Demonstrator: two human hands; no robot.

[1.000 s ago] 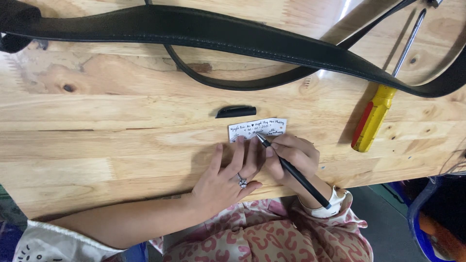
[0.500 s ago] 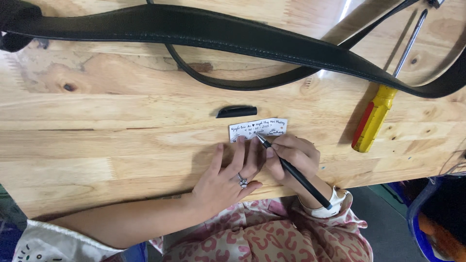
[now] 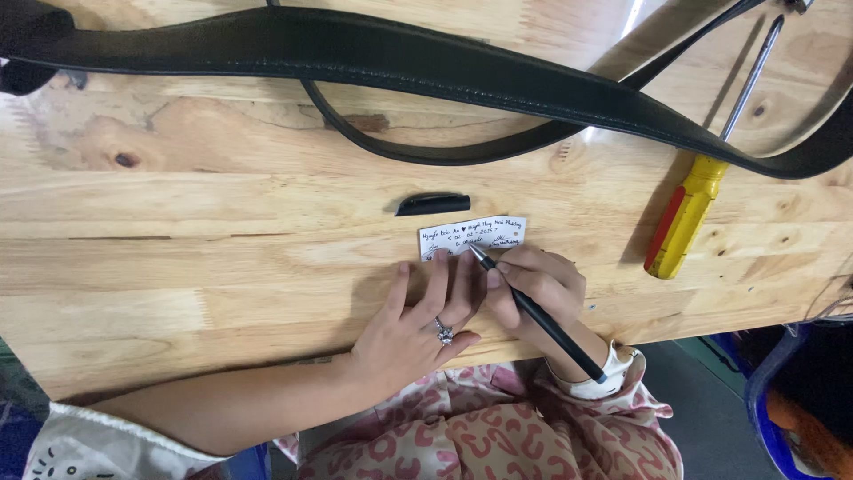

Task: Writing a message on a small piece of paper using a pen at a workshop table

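While the left hand [image 3: 404, 333] steadies it, a pen [image 3: 538, 314] marks the white label [image 3: 473, 236].

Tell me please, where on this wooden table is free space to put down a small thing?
The widest bare patch of the wooden table lies left of the pen cap, below the black belt and above the left hand. A smaller patch lies between the paper slip and the yellow screwdriver. Around the right hand with its pen it is crowded.

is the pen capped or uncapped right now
Uncapped: the pen in the right hand has its bare tip on the paper card, and the black cap lies apart.
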